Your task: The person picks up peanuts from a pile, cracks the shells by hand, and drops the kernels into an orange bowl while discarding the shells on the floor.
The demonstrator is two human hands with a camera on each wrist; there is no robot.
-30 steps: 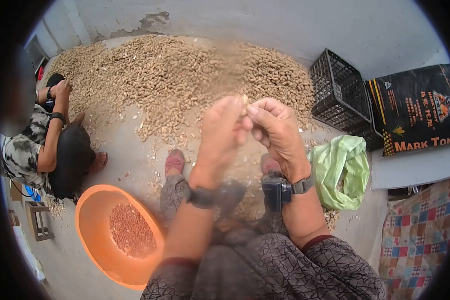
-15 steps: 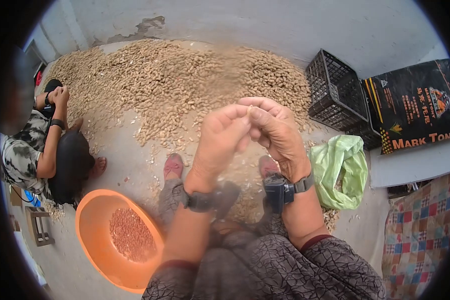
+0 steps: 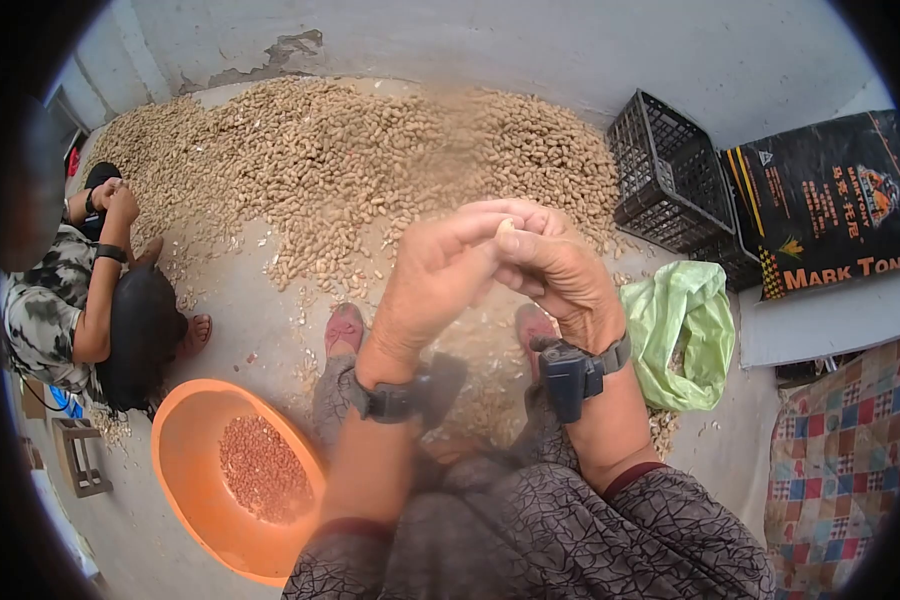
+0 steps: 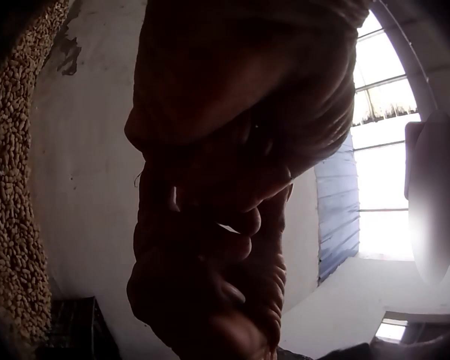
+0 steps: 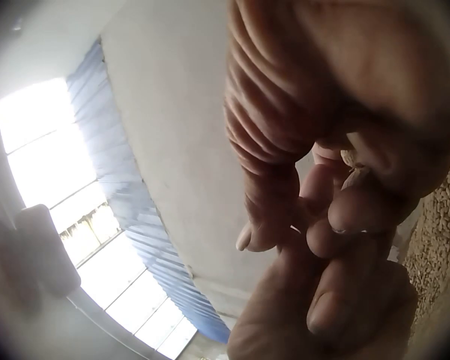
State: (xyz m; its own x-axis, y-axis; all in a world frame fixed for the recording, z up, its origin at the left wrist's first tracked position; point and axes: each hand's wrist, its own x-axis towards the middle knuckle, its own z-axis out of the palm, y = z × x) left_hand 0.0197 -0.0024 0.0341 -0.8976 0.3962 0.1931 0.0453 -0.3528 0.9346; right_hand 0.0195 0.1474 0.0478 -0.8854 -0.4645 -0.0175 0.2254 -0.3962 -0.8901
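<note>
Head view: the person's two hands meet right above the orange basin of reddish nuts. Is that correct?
Not quite: the place is wrong. In the head view, the left hand and right hand do meet, but the orange basin of reddish nuts sits off to their left.

The upper part is filled by the right hand, in whose curled fingers a tan ridged pod is held, partly hidden. Its fingers are met from below by the left hand; what is gripped there, if anything, cannot be made out. A peanut heap is glimpsed along the right edge. Behind, a pale wall is bordered by a bluish ribbed strip and a bright barred window, partly covered by a blurred rounded shape.
</note>
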